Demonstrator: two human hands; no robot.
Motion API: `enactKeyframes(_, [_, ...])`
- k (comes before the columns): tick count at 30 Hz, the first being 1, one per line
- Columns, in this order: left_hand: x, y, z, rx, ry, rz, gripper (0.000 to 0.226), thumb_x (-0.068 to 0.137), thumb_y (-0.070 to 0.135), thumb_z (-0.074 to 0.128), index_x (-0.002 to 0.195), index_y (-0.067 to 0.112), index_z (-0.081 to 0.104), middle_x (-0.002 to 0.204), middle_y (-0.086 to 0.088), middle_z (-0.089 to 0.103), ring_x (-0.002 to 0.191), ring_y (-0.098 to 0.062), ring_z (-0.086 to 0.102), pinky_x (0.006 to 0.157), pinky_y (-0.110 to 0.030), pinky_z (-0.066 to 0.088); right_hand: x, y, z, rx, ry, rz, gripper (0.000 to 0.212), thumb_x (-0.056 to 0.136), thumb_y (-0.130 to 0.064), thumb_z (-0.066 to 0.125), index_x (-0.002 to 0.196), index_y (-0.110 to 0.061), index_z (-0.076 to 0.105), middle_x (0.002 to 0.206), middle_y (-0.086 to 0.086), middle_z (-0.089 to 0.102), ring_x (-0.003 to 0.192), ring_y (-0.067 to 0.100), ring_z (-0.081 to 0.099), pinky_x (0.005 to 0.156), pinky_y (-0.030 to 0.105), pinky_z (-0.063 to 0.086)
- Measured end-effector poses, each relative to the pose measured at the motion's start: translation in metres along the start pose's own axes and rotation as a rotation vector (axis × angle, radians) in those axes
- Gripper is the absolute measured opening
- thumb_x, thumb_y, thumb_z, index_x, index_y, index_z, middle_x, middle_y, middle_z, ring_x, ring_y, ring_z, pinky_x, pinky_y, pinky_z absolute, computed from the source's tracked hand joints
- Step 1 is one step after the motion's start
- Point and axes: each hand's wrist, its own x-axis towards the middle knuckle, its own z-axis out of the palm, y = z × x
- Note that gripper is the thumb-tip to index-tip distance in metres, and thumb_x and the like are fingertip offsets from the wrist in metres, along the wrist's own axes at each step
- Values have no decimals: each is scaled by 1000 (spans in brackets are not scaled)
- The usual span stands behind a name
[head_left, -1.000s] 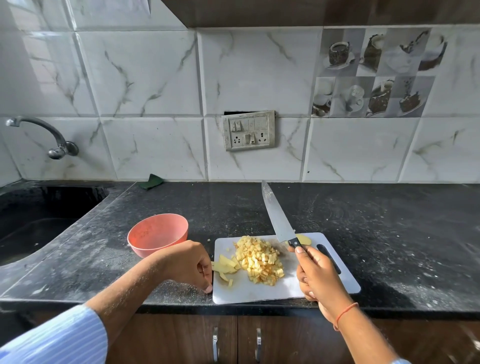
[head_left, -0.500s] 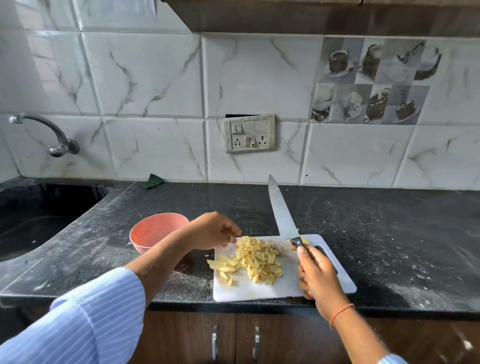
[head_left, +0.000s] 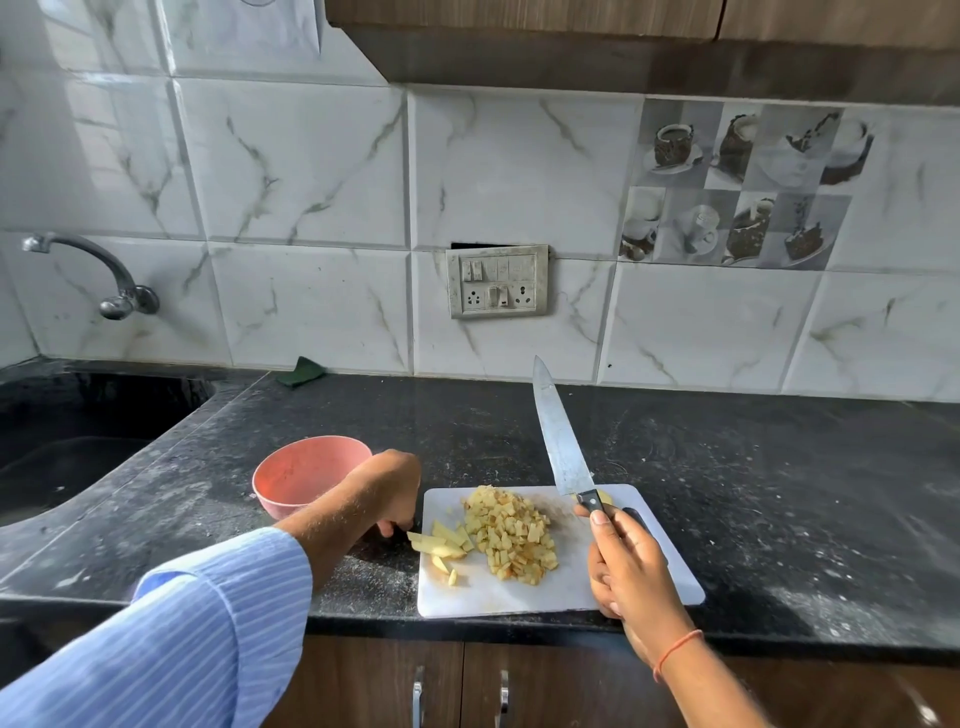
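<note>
Right hand (head_left: 631, 566) sits over the near right corner of the white cutting board (head_left: 519, 597), fingers wrapped round the black handle of the chef's knife (head_left: 563, 447). The blade is tilted up, with its tip out past the board's far edge. Left hand (head_left: 392, 488) hangs at the board's left edge, fingers curled downward, tips just beside the potato slices (head_left: 439, 540). I can't tell whether it pinches one. Those slices lie on the board's left side, one poking off the edge. The pile of diced potato (head_left: 511, 535) sits in the board's middle. A pink bowl (head_left: 306, 473) stands on the black tabletop (head_left: 779, 493) left of the board, partly behind the left forearm. The sink (head_left: 78, 441) lies further left of the board.
</note>
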Motion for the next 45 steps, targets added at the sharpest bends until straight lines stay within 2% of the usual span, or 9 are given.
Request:
enactKeyframes(2, [-1, 1, 0, -45, 13, -27, 10, 93, 15, 74, 98, 7, 73, 74, 2, 74, 64, -3, 72, 75, -25, 64, 0, 0, -1, 3, -4, 0, 24, 110, -34, 51, 115, -28, 74, 67, 7, 25, 51, 15, 15, 43, 21, 17])
enactKeyframes(4, [-3, 2, 0, -54, -33, -43, 12, 95, 10, 69, 102, 1, 68, 62, 0, 71, 54, -7, 71, 77, -30, 66, 0, -1, -1, 7, -10, 0, 24, 110, -34, 51, 115, -29, 74, 66, 6, 25, 51, 15, 16, 43, 22, 16])
enactKeyframes(7, [0, 3, 0, -100, -41, -46, 25, 94, 6, 64, 115, -6, 65, 83, -11, 77, 60, -14, 76, 69, -31, 66, -1, -2, -2, 11, -14, -2, 24, 109, -35, 52, 112, -30, 74, 66, 6, 26, 52, 15, 16, 44, 24, 15])
enactKeyframes(11, [4, 4, -1, -120, -73, -57, 18, 93, 11, 72, 104, -3, 75, 88, -13, 81, 68, -13, 78, 68, -26, 65, 0, -2, -3, 9, -11, -4, 24, 110, -33, 52, 115, -24, 73, 68, 10, 26, 52, 15, 16, 44, 25, 14])
enactKeyframes(19, [7, 5, -1, -134, -114, -62, 27, 92, 21, 70, 114, 9, 79, 98, -3, 82, 87, -11, 80, 91, -28, 63, 0, -1, -4, 13, -29, -2, 24, 109, -33, 52, 117, -19, 70, 67, 8, 27, 51, 14, 17, 43, 24, 15])
enactKeyframes(28, [18, 10, -3, 13, -113, -75, 28, 98, 14, 67, 122, 2, 73, 100, -1, 82, 65, -4, 75, 92, -31, 63, 1, 2, -6, 10, -30, 7, 23, 109, -36, 53, 115, -22, 70, 67, 6, 24, 55, 16, 13, 46, 26, 12])
enactKeyframes(35, [24, 8, -10, 36, -274, -67, 42, 90, 13, 81, 130, 5, 71, 113, -6, 80, 104, -18, 78, 105, -39, 57, 2, 4, -7, 18, -30, 20, 23, 109, -37, 53, 116, -23, 70, 67, 4, 23, 60, 21, 13, 48, 29, 12])
enactKeyframes(40, [24, 7, -9, -44, -233, -50, 34, 84, 6, 78, 117, -2, 74, 101, -12, 81, 88, -20, 81, 90, -38, 64, 2, 2, -7, 32, -37, 24, 24, 108, -37, 52, 117, -25, 71, 68, 5, 22, 61, 22, 11, 49, 31, 11])
enactKeyframes(45, [24, 9, -14, -131, -213, -19, 28, 86, 5, 74, 113, -4, 77, 94, -12, 79, 81, -18, 79, 75, -26, 65, 2, 1, -6, 32, -40, 17, 24, 108, -38, 52, 115, -30, 73, 67, 4, 23, 59, 20, 12, 48, 30, 12])
